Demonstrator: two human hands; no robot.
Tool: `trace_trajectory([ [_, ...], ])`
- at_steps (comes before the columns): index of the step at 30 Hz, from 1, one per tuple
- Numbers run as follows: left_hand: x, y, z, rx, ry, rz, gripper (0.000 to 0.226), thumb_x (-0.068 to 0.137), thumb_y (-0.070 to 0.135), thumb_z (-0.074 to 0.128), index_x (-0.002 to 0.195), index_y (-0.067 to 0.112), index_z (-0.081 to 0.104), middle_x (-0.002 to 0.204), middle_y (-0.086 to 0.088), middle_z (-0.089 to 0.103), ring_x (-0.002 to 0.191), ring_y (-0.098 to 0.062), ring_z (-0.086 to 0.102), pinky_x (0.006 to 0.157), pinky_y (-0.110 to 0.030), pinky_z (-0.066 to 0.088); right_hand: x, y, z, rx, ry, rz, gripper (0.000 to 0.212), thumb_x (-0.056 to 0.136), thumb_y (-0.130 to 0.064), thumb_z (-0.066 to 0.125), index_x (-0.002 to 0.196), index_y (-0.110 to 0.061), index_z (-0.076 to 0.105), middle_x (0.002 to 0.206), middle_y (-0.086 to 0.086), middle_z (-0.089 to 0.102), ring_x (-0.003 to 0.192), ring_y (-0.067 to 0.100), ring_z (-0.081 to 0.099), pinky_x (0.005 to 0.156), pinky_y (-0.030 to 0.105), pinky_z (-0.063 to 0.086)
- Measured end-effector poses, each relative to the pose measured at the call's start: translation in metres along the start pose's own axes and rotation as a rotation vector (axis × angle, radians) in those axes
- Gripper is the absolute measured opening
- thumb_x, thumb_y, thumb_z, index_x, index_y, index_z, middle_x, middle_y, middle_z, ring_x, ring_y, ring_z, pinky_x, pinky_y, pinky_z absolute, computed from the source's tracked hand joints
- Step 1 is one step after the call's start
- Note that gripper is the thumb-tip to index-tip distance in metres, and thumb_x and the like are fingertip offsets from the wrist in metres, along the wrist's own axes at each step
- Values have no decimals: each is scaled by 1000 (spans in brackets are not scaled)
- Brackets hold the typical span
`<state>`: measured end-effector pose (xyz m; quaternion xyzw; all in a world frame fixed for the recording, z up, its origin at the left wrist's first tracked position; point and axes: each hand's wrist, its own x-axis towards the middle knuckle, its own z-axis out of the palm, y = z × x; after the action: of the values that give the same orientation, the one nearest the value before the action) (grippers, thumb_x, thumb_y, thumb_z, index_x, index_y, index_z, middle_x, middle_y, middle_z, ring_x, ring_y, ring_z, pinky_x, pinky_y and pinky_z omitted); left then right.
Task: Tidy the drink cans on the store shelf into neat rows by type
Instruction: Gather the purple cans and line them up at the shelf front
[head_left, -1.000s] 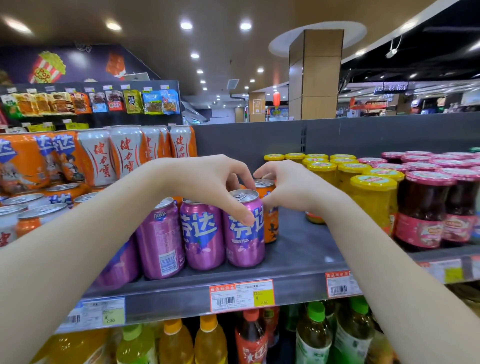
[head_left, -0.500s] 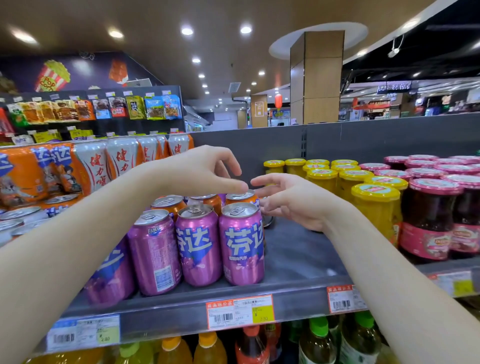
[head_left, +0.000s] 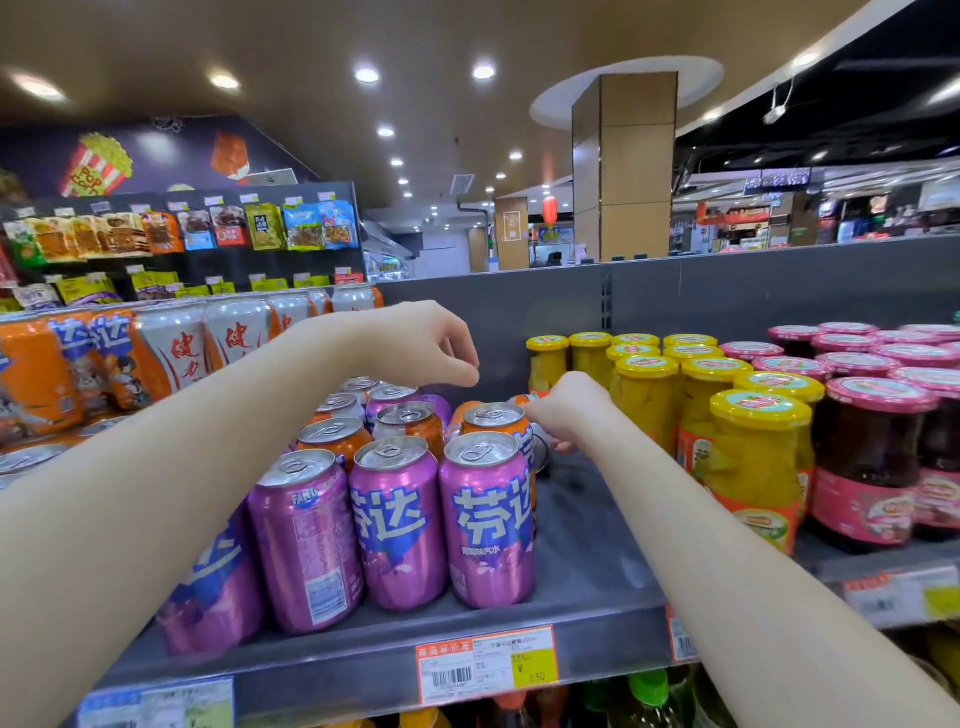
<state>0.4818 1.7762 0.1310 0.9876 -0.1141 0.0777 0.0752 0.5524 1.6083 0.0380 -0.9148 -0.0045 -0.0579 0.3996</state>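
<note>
Three purple Fanta cans (head_left: 395, 525) stand in a front row on the grey shelf (head_left: 587, 566); more purple ones are partly hidden under my left forearm. Behind them stand several orange cans (head_left: 410, 421) mixed with a purple can (head_left: 389, 397). My left hand (head_left: 431, 348) hovers above the back cans, fingers loosely curled, holding nothing. My right hand (head_left: 566, 410) reaches in behind the front right cans and curls round a toppled can (head_left: 541, 449) lying on its side; most of that can is hidden.
Yellow-lidded fruit jars (head_left: 753, 467) and pink-lidded dark jars (head_left: 872, 467) crowd the shelf on the right. Orange and silver cans (head_left: 176, 348) are stacked at the left. A grey back panel (head_left: 727, 296) closes the shelf. Bottles stand on the shelf below.
My left hand has lifted off the purple can and risen above the back cans. My right hand has moved in and down onto the toppled can. The camera has come closer.
</note>
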Motion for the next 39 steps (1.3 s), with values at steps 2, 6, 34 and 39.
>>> trace_trajectory([
  [2, 4, -3, 2, 42, -14, -10, 21, 93, 40, 65, 111, 30, 69, 103, 12, 72, 90, -3, 66, 80, -25, 54, 2, 1, 1, 35, -103, 77, 44, 84, -45, 74, 92, -4, 60, 89, 13, 66, 81, 27, 70, 77, 35, 61],
  [6, 9, -5, 5, 79, -12, 2, 22, 94, 41, 63, 111, 30, 69, 103, 12, 71, 89, -2, 64, 78, -24, 51, 0, 2, 6, 78, -307, 183, 65, 86, -48, 73, 130, -5, 51, 119, 17, 61, 107, 29, 65, 87, 36, 57],
  [34, 32, -8, 15, 256, -57, 56, 35, 91, 37, 67, 125, 26, 63, 101, 10, 60, 94, -15, 60, 83, -29, 52, 26, 17, 24, 222, 130, -292, 81, 73, -31, 86, 142, -24, 44, 133, 1, 62, 117, 20, 60, 94, 35, 53],
  [39, 30, -12, 16, 228, -55, 50, 35, 92, 37, 67, 125, 26, 63, 90, 17, 53, 92, -13, 59, 78, -26, 47, 32, 19, 30, 183, 151, -262, 88, 73, -32, 88, 147, -24, 41, 142, 3, 57, 127, 24, 57, 99, 42, 53],
])
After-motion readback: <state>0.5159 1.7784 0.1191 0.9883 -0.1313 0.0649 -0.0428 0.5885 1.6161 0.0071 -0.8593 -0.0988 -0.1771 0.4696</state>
